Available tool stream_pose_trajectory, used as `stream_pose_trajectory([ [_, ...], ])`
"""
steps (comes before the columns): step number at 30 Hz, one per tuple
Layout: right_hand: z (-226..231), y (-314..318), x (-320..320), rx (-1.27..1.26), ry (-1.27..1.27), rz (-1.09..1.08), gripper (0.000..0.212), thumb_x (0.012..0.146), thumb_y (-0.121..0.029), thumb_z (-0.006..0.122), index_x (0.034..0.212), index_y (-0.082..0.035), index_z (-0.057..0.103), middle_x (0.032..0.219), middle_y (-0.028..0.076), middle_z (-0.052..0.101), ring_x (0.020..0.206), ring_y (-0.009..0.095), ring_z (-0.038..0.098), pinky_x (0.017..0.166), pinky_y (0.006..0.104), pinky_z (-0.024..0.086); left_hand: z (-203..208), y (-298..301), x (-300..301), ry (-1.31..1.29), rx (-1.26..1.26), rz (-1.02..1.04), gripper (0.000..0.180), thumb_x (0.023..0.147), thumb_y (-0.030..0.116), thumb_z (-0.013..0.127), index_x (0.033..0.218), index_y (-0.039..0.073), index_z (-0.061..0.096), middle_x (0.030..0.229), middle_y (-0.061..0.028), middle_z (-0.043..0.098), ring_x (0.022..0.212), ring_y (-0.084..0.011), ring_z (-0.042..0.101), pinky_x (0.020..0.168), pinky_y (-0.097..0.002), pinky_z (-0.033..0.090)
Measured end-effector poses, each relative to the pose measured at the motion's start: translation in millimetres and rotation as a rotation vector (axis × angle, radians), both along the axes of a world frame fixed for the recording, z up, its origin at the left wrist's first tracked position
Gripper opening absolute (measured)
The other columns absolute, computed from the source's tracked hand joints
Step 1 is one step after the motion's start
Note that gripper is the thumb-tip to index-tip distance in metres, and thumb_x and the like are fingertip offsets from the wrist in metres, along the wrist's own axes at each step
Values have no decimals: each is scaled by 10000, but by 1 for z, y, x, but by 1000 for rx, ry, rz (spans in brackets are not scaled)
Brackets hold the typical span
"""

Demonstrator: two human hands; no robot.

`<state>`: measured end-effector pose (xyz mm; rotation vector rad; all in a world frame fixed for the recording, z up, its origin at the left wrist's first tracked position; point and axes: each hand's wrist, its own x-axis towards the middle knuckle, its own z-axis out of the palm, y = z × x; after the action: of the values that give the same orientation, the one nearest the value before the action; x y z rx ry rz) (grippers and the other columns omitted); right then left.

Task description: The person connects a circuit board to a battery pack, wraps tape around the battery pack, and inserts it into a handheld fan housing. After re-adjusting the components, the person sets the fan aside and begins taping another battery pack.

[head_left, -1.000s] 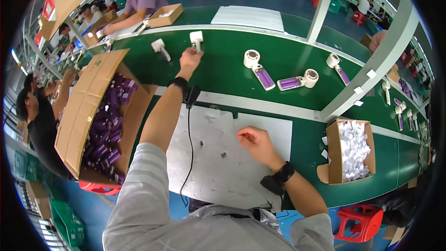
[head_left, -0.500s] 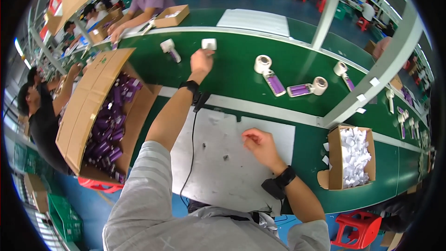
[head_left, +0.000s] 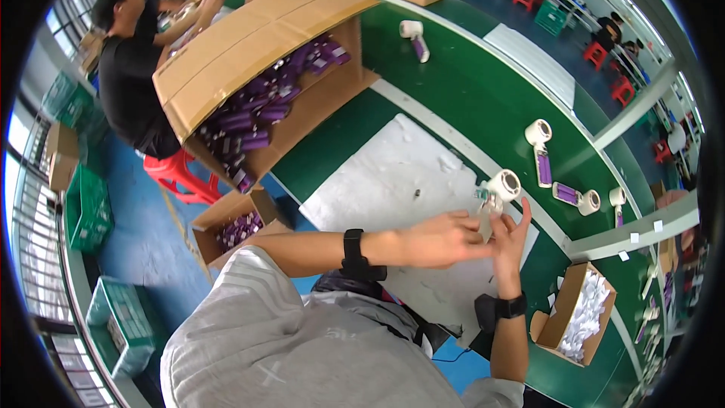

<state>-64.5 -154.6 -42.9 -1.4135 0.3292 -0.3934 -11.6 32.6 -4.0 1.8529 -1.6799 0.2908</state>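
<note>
Fan, white, is up between my two hands, above the right part of the pale mat, its round head pointing far and its handle toward me. My left hand comes in from the left with fingers curled at the handle. My right hand meets it from the near right, thumb and some fingers bent in, one finger raised clear; just what they pinch is hidden, so I can't tell. Something small and greenish shows by the neck. If it's loose, a careless fingertip could snag or bend it, and if both grips slacken together, the fan could drop head first.

Beyond the mat, more fans lie on the green belt. To the right sits a box of white slips; a swing of my right forearm could scatter them. To the far left, a big carton of purple packs gapes my way, so a knock might spill some.
</note>
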Motion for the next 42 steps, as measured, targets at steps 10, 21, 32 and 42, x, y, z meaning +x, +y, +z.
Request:
stream_pose_trajectory([
  [10,-1,-4,-37,-285,192,216,678,885,4,583,1451,-88,223,856,80,651,669,93,608,546,206,454,4,166,117,122,-61,1198,394,738,59,651,1128,100,620,1133,-159,585,1015,-351,595,836,-421,517],
  [21,-5,-2,-39,-223,140,207,628,898,-16,585,1434,-88,267,821,52,650,640,80,597,472,201,422,-50,248,173,189,417,1691,271,855,240,540,1074,116,639,1110,-195,643,960,-411,636,845,-475,516],
  [32,-5,-2,-43,-325,119,68,431,910,-56,591,1317,-65,449,761,36,608,510,60,515,424,195,377,17,220,115,184,-130,1468,154,892,117,557,997,21,615,976,-181,678,848,-322,680,739,-393,534],
  [42,12,10,-51,-197,-85,314,246,924,-48,567,1152,43,584,891,79,635,614,111,584,527,238,474,53,30,0,1242,-460,47,116,958,33,507,1068,4,484,1169,-143,537,909,-259,664,741,-339,601],
])
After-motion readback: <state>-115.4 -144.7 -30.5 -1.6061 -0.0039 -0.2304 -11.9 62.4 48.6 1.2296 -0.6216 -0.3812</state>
